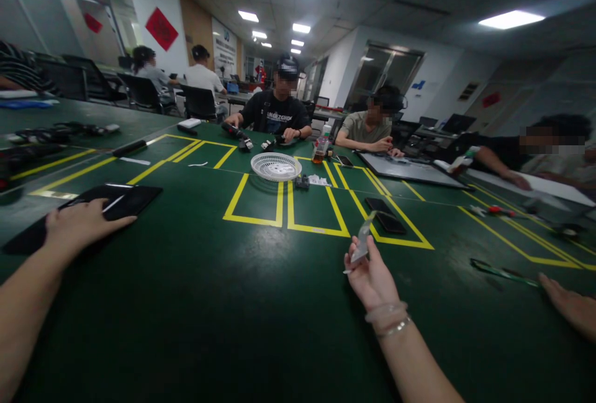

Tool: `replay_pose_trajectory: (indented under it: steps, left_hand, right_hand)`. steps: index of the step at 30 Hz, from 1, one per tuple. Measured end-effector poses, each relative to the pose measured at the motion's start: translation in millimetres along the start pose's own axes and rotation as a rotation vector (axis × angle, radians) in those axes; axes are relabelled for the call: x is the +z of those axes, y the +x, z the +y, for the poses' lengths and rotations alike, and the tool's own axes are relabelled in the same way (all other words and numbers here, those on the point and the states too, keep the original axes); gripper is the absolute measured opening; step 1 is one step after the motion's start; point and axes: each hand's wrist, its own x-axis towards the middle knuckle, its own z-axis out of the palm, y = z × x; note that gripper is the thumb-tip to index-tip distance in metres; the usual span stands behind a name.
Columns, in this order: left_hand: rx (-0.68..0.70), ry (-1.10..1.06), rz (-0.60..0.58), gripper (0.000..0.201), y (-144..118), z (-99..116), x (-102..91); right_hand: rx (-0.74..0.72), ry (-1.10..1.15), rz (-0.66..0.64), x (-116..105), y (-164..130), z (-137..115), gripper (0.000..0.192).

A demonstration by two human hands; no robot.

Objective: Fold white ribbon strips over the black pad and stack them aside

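A black tablet (84,210) on the green table (233,310) is being pressed flat by the left hand (79,224), fingers spread apart. A small clear strip (362,243) is being pinched upright between the fingertips of the right hand (370,276), near a dark phone (385,215) inside yellow markings

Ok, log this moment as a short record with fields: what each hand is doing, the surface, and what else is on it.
left hand: the left hand lies flat on a black tablet, open
right hand: the right hand holds up a small clear strip in its fingertips
surface: green table marked with yellow tape boxes
nearby: white fan grille; dark phone beyond the strip
others: another person's hand at the right edge; several people sit along the far side
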Motion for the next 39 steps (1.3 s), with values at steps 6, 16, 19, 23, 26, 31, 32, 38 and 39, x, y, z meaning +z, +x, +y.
replay_pose_trajectory:
  steps: [6, 16, 19, 23, 26, 31, 32, 38, 39]
  left_hand:
    - [-0.132, 0.104, -0.076, 0.088, 5.9, 95.0, 21.6]
    - [0.675, -0.205, -0.422, 0.085, -59.3, 274.0, 43.6]
    - [0.715, -0.207, -0.46, 0.086, -65.0, 276.6, 48.0]
    - [0.757, -0.142, -0.417, 0.091, -66.2, 274.1, 51.8]
    - [0.891, -0.064, -0.265, 0.091, -70.4, 277.2, 49.1]
    - [1.114, -0.002, 0.029, 0.054, -76.6, 277.6, 46.1]
    - [1.11, -0.001, 0.032, 0.047, -76.2, 276.8, 47.7]
    - [0.979, -0.048, -0.16, 0.034, -70.5, 275.1, 64.3]
    - [0.962, -0.048, -0.183, 0.035, -70.4, 275.4, 65.8]
  right_hand:
    - [0.01, 0.01, 0.003, 3.4, -3.0, 1.2, 0.009]
    - [-0.097, -0.045, -0.117, 7.5, -11.5, 3.4, 0.026]
    - [-0.203, -0.154, -0.182, 10.9, -19.1, 7.6, 0.038]
    - [-0.446, -0.469, -0.364, 13.1, -29.8, 12.4, 0.042]
    - [-0.651, -0.869, -0.596, 14.0, -37.8, 12.7, 0.032]
    - [-0.895, -1.529, -0.921, 16.2, -56.1, 14.7, 0.038]
    - [-0.91, -1.627, -0.978, 16.5, -59.6, 16.1, 0.041]
    - [-0.885, -1.863, -0.998, 17.2, -67.7, 22.6, 0.03]
    - [-0.88, -1.868, -0.995, 17.3, -67.4, 22.9, 0.029]
